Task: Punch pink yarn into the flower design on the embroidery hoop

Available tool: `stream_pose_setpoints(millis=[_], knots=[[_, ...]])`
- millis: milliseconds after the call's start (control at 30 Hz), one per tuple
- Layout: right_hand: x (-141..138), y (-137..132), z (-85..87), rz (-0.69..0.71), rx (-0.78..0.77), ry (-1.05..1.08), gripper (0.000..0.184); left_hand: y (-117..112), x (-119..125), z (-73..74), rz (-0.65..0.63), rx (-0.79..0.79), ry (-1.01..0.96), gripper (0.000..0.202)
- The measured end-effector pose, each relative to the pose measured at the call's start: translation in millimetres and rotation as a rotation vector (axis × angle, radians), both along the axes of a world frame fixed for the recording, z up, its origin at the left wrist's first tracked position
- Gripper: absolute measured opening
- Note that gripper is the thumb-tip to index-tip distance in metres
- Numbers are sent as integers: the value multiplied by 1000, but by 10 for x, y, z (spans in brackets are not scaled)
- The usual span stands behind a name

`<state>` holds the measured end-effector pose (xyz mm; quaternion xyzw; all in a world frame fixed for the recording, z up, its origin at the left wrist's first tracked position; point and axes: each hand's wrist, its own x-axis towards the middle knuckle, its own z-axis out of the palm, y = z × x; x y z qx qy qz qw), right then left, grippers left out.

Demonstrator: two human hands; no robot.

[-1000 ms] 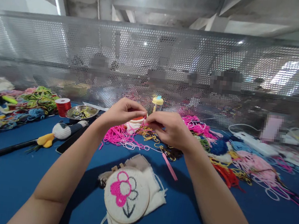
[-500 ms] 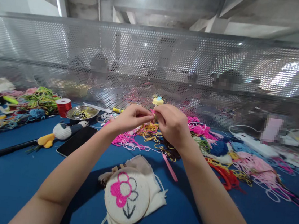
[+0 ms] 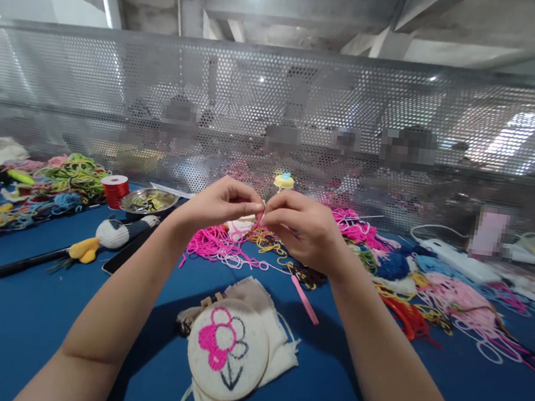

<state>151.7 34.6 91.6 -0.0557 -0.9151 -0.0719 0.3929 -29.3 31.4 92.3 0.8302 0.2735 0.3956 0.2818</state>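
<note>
My left hand point(image 3: 222, 207) and my right hand point(image 3: 301, 225) meet above the middle of the blue table, fingertips pinched together. Between them shows a short bit of pink yarn point(image 3: 261, 215); the fingers cover most of it. Closer to me lies a round embroidery hoop point(image 3: 252, 361) with cream cloth, bearing a flower outline whose petals are partly filled in pink. A slim pink tool point(image 3: 304, 301) rests on the table below my right hand, a white strand by its tip. Under the hands spreads a heap of bright pink yarn point(image 3: 211, 243).
A dark phone point(image 3: 118, 259) and a black-handled item point(image 3: 30, 264) with a yellow part lie left. Behind them stand a metal bowl point(image 3: 147, 202) and a red ribbon spool point(image 3: 114, 192). Pink yarn piles point(image 3: 455, 298) and a white power strip point(image 3: 460, 260) lie right. A perforated metal screen point(image 3: 261, 95) closes the back.
Both hands have shifted slightly left and their fingertips sit a little lower. My right hand has turned so that its fingers point more to the left. The hoop has stayed put.
</note>
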Motion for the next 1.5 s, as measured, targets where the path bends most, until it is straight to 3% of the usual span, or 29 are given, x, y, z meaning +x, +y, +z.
stream_pose_setpoints(millis=[167, 300, 433, 600, 733, 900, 1067, 1267, 1500], knots=[[-17, -42, -12, -47, 100, 161, 14, 156, 128, -178, -98, -126, -182, 29], [-21, 5, -26, -185, 194, 327, 16, 191, 260, -266, -57, -129, -245, 27], [-16, 119, -56, -317, 254, 351, 16, 137, 364, -243, 111, 96, -118, 27], [18, 241, -83, -403, 221, 161, 15, 25, 349, -144, 387, 381, 151, 26], [60, 236, -43, -311, 156, -27, 15, -59, 222, -50, 400, 498, 294, 20], [93, 115, 31, -106, 81, -40, 12, -65, 78, 22, 195, 326, 205, 19], [39, -17, 33, -23, 54, -19, 14, 66, 83, -68, -37, 111, -3, 25], [-28, -13, -2, -83, 162, 132, 16, 219, 297, -307, -95, -103, -293, 33], [-63, 90, -59, -341, 206, 367, 17, 246, 508, -409, -22, -185, -418, 26]])
